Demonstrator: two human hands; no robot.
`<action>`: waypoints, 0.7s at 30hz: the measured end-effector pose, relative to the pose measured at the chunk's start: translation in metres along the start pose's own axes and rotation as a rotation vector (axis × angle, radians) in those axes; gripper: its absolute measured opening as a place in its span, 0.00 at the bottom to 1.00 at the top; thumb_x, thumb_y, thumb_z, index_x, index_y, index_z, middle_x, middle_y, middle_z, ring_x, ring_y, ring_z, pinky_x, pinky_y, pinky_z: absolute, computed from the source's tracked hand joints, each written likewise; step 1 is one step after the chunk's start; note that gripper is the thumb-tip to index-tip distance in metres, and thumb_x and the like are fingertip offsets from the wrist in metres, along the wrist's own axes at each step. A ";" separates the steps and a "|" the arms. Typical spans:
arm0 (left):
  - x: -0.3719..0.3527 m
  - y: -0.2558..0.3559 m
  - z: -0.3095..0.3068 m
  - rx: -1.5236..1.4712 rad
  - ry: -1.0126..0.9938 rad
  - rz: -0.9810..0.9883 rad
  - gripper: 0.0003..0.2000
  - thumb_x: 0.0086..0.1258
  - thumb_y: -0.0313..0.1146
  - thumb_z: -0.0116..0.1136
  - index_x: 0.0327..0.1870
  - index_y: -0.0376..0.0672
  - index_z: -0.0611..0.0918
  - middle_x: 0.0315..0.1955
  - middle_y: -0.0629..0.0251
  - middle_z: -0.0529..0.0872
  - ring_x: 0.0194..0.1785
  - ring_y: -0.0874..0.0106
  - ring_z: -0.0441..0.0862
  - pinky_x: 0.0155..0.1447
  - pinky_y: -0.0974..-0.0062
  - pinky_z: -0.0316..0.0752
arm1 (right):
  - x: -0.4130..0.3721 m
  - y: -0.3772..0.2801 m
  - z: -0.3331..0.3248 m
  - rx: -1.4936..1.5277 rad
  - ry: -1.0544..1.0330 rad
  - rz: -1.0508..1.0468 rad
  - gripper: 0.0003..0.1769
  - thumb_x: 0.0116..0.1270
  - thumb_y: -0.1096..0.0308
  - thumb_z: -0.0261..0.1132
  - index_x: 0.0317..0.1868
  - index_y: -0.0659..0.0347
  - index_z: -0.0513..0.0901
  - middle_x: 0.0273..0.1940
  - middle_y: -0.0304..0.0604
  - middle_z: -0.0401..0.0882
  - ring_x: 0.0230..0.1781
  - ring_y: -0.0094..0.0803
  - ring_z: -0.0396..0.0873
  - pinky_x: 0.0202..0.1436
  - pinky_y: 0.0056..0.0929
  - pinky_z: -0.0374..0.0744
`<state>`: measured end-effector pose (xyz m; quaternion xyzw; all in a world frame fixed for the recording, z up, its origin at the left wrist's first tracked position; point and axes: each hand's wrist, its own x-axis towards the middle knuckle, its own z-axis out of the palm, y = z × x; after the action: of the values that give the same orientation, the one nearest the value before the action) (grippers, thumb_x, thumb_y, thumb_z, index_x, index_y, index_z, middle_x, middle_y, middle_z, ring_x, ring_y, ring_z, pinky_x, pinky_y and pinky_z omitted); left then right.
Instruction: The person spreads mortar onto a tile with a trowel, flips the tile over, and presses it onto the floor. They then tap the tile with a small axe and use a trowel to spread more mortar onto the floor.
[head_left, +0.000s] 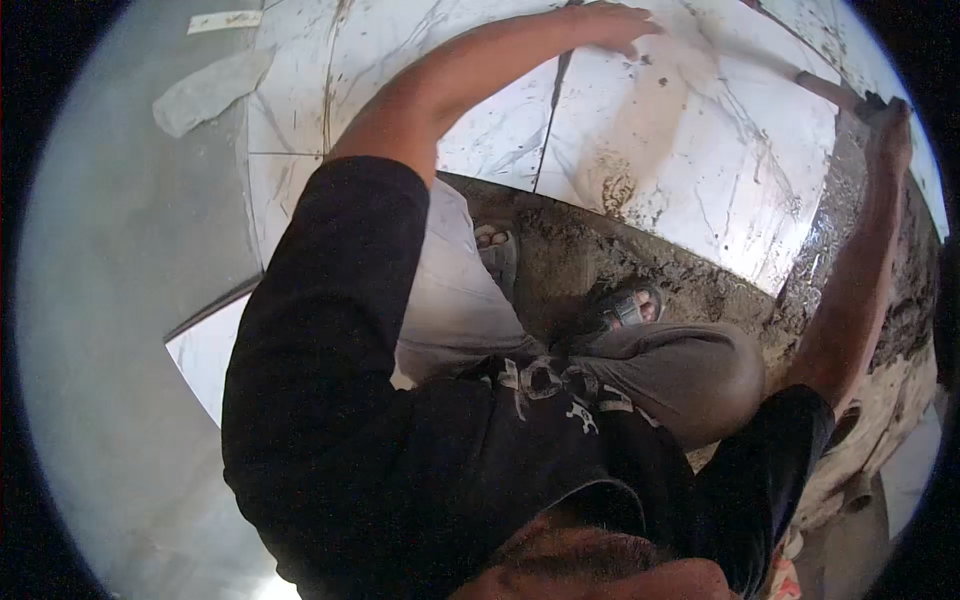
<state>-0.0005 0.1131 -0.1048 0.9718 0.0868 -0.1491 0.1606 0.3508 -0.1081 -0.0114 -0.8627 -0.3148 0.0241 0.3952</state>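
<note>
My left hand (612,27) is stretched far forward over the marbled white floor tiles (700,170), fingers extended and holding nothing. Off to the right, my right hand (888,118) is closed around a long tool with a brown handle (832,91). Its far part reaches left over the tile as a grey, motion-smeared streak, so I cannot tell its kind. Mud specks and a brownish wet smear mark the tile between my hands. Wet grey mortar (835,215) shows along the tile's right edge, near my right forearm.
My sandalled feet (640,306) rest on rough, dark bedding (560,250) below the tile edge. A crumpled translucent plastic piece (212,92) and a pale strip (225,21) lie at the upper left. Smooth grey floor (110,280) spreads along the left.
</note>
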 end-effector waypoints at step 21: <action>-0.103 -0.032 0.058 0.181 -0.007 -0.221 0.44 0.49 0.47 0.66 0.69 0.57 0.57 0.70 0.67 0.49 0.62 0.54 0.67 0.66 0.50 0.54 | -0.153 -0.106 0.020 -0.087 -0.370 -0.216 0.19 0.67 0.66 0.51 0.58 0.59 0.69 0.46 0.51 0.78 0.42 0.45 0.79 0.44 0.35 0.77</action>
<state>-0.1196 0.1106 -0.1336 0.9663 0.1791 -0.1767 0.0553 0.1664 -0.1291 0.0173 -0.8210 -0.4731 0.1262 0.2935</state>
